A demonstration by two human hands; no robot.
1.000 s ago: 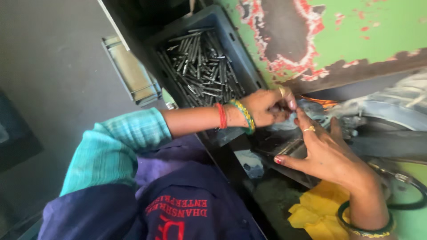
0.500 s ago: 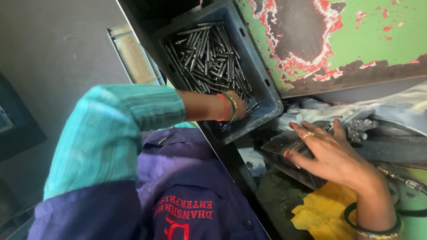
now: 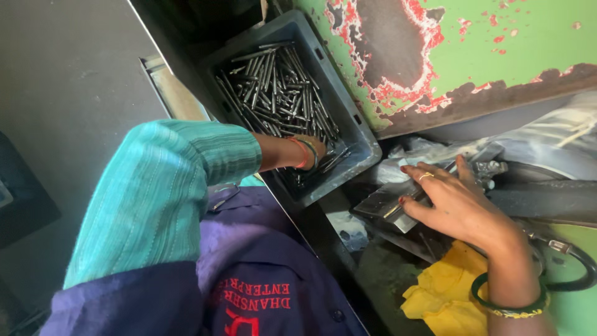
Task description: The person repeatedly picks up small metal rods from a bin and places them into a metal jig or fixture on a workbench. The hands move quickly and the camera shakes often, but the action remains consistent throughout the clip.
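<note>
Cloth comes nearest: one crumpled yellow rag (image 3: 444, 295) lies at the lower right, beside the right wrist, which carries one dark green bangle.

Right hand (image 3: 460, 202) rests palm-down, fingers spread and not closed on anything, on one flat grey metal plate (image 3: 385, 205) at the machine bed; a second earlier it lay in the same place, so it has stayed put as the steadying hand.

Left hand (image 3: 313, 151) has changed position: a second ago it worked next to the right hand at the machine; now the arm in the teal ribbed sleeve (image 3: 168, 186) reaches back into one dark grey plastic crate (image 3: 357, 124), with fingers buried among thin grey steel pins (image 3: 277, 93). Its grip cannot be told. In my judgement, a fresh pin is being fetched.

Pins: several dozen, too tangled to count.

Beyond stands one green machine panel with flaking paint (image 3: 497, 50).
</note>
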